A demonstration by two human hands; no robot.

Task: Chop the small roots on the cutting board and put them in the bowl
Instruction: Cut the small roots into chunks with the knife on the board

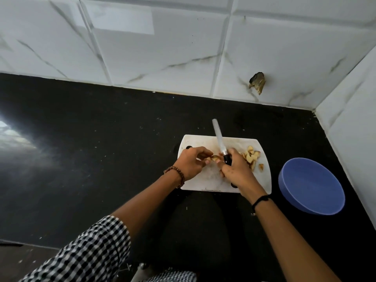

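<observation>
On the black tabletop [101,139] lies a white cutting board [203,180]. The left hand [190,162] pinches 1 small root piece [214,158] in its fingers over the board's middle. The right hand [237,169] has its fingers wrapped around the black handle of a knife [220,142], blade pointing toward 12 o'clock. A pile of chopped roots [251,156] sits at the board's 2 o'clock corner. The blue bowl [311,186] stands just beside the board at 3 o'clock.

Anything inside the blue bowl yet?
The visible inside of the blue bowl shows nothing; its near wall hides part of the floor. The chopped root pieces lie on the cutting board, beside the right hand holding the knife.
</observation>
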